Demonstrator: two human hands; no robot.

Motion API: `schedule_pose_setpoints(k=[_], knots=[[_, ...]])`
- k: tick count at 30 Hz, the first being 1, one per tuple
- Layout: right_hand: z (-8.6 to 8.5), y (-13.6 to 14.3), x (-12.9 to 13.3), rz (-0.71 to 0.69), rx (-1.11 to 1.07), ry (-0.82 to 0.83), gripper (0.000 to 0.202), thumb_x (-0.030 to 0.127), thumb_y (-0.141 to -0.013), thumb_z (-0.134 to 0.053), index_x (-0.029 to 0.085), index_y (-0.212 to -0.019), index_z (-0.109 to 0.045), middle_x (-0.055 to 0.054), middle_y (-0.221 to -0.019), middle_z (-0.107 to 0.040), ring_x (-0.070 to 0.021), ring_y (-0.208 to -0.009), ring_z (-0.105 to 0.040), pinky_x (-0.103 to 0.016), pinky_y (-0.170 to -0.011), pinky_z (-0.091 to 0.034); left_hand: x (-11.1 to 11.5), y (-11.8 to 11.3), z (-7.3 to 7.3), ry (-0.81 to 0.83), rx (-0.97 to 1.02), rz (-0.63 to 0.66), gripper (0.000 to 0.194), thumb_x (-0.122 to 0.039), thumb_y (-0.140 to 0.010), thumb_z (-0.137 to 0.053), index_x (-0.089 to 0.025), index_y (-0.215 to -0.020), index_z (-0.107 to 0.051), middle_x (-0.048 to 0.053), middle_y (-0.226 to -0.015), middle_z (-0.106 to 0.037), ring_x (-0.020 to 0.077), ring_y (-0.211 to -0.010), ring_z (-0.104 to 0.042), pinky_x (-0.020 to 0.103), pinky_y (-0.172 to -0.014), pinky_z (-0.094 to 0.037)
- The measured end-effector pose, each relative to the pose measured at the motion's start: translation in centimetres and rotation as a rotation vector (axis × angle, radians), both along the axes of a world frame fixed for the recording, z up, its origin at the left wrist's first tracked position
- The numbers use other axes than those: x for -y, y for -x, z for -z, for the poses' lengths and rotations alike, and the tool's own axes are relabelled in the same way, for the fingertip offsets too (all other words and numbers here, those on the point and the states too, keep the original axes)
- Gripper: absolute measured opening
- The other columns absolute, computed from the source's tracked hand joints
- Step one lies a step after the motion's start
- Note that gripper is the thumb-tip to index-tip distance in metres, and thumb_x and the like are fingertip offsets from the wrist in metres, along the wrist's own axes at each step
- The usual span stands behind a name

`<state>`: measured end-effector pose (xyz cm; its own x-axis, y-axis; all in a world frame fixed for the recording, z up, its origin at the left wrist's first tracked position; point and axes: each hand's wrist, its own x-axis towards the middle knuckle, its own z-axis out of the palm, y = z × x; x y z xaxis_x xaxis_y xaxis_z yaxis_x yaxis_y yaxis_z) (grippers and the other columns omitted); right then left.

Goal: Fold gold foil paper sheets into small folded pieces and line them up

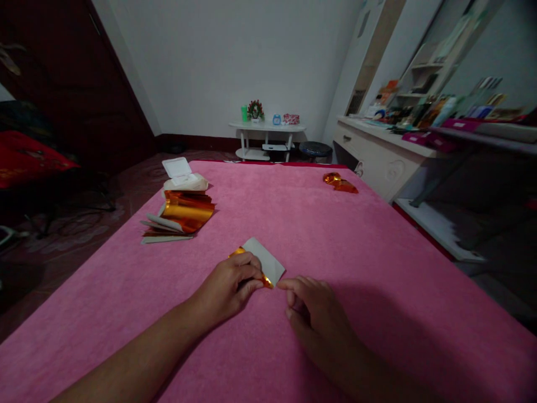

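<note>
A small sheet of foil paper (265,262), grey on its upper face, lies on the pink cloth with a strip of shiny gold-orange folded along its near edge. My left hand (235,280) is closed on that folded edge, its fingers covering the middle of the strip. Just right of the sheet's near corner is my right hand (314,313). Its index finger points at the corner and its thumb stands apart below, with nothing seen between them; the other fingers are curled and partly hidden.
At the left of the pink-covered table (377,268) lies a stack of gold-orange foil sheets (188,212). Behind it sits an opened white packet (184,180). Folded foil pieces (340,183) lie at the far right. A cluttered white dresser (377,145) stands beyond the right edge.
</note>
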<state>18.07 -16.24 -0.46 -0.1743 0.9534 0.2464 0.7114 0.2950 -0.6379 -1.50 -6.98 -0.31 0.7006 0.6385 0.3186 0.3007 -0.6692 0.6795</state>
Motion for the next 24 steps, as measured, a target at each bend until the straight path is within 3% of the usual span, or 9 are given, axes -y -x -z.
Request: schedule_pose_setpoints(k=[13, 24], knots=[[-0.16, 0.26, -0.15, -0.022, 0.066, 0.028, 0.037, 0.004, -0.076, -0.047, 0.021, -0.105, -0.061, -0.003, -0.089, -0.058, -0.0188, -0.085, -0.049, -0.034, -0.078, -0.033, -0.01, -0.08, -0.22, -0.006, -0.039, -0.01, 0.017, -0.017, -0.089, -0.051, -0.014, -0.077, -0.063, 0.004, -0.082, -0.058, 0.014, -0.08, -0.054, 0.026, -0.073, -0.042], [-0.26, 0.41, -0.05, -0.009, 0.133, 0.061, 0.039, 0.006, -0.079, -0.047, 0.022, -0.112, -0.06, -0.004, -0.099, -0.06, -0.019, -0.09, -0.05, -0.034, -0.083, -0.034, 0.53, -0.5, -0.23, -0.014, -0.039, -0.11, 0.013, -0.012, -0.084, -0.051, -0.016, -0.074, -0.059, 0.004, -0.084, -0.055, 0.0157, -0.082, -0.052, 0.028, -0.073, -0.042]])
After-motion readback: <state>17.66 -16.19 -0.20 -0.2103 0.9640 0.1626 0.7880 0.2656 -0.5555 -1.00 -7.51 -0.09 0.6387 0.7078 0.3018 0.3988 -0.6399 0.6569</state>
